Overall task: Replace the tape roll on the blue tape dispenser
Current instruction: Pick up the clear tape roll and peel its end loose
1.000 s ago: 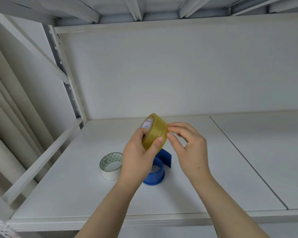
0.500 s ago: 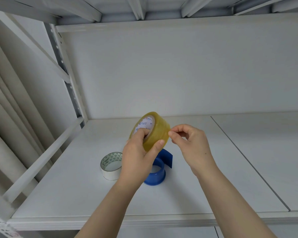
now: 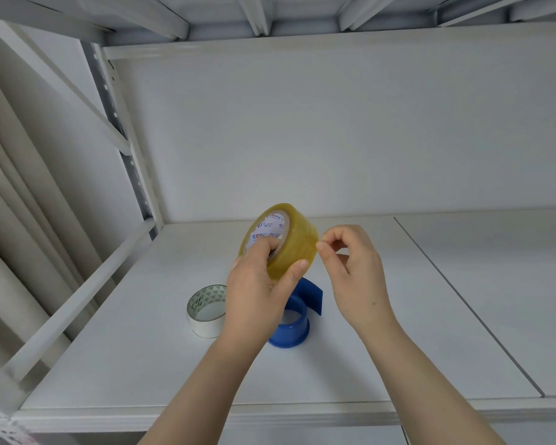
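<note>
"Tape roll [image 3: 289,245] first: where was it?"

"Centre of the frame, up in the air above the shelf [image 3: 126,364], tilted so its printed core faced the upper left. The left hand [image 3: 257,290] gripped it, one digit pushed into the core and the other fingers [image 3: 299,264] clamped round the amber outer face. I'd judge that grip was chosen to keep the roll from turning."

"And the other hand?"

"The right hand [image 3: 357,277] sat just right of the roll, thumb and forefinger pinched together at its edge and the rest curled loosely. It looked like a pick at the loose end, but the film was too clear to show whether any was caught."

"The blue tape dispenser [image 3: 291,326]?"

"Standing on the shelf directly below the roll, partly hidden behind the left wrist. Its ring looked bare, with the flat blade tab sticking out toward the right. So the loading was not yet done, by my reading."

"Anything beside it?"

"A white spent roll [image 3: 206,311] with green triangles inside its core, just left of the dispenser and apart from it. It was probably set aside there to keep it clear of the work. Farther out, the pale back wall [image 3: 334,139] and a perforated upright [image 3: 122,130] at the upper left."
</note>
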